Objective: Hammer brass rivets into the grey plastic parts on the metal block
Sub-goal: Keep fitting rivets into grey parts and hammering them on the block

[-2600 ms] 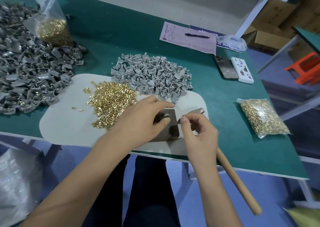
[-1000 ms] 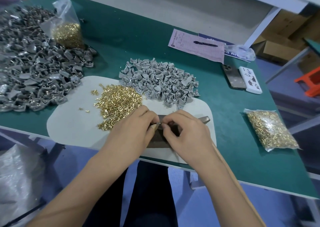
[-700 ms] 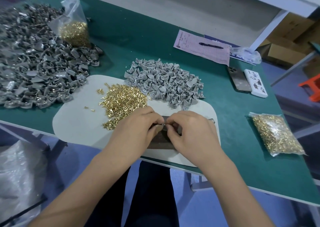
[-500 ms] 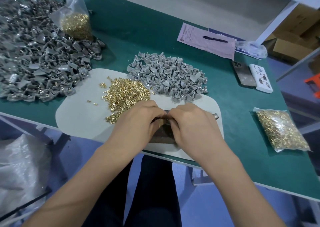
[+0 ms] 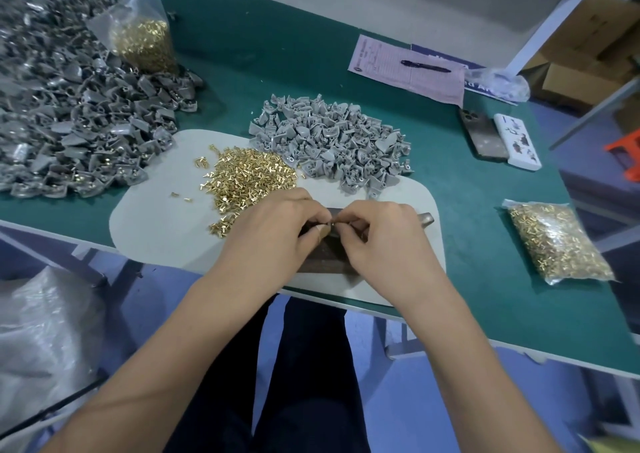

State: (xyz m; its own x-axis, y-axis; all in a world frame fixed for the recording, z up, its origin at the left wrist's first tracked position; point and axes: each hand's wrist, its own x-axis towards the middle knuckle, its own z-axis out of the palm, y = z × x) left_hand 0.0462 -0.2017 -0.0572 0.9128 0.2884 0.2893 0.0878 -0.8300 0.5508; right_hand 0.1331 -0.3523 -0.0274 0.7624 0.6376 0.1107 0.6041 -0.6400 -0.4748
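Two hands are seen brought together over a dark metal block (image 5: 323,257) at the near edge of a green worktable (image 5: 485,255), at about 6 o'clock of the pale mat (image 5: 156,231) on which the block sits. The left hand (image 5: 273,234) and the right hand (image 5: 384,241) are curled, fingertips meeting above the block, where something small is pinched between them; what it is cannot be told, as the fingers cover it. A metal hammer head (image 5: 426,217) is partly shown at 3 o'clock of the right hand, lying on the mat.

Just beyond the left hand, at 11 o'clock of the block, a loose heap of brass rivets (image 5: 247,175) is spread on the mat. At 12 o'clock, a pile of light grey plastic parts (image 5: 332,144) is laid across the mat's far edge. A larger heap of darker grey parts (image 5: 69,116) is massed at 10 o'clock, with a clear bag of rivets (image 5: 143,40) propped against it.

At 3 o'clock, well apart from the block, a second bag of rivets (image 5: 557,243) is laid flat. Farther off, at 1 o'clock, a phone (image 5: 483,134) and a white device (image 5: 517,141) are placed side by side, and beyond them a pink form (image 5: 408,68) is held down by a pen (image 5: 426,66).
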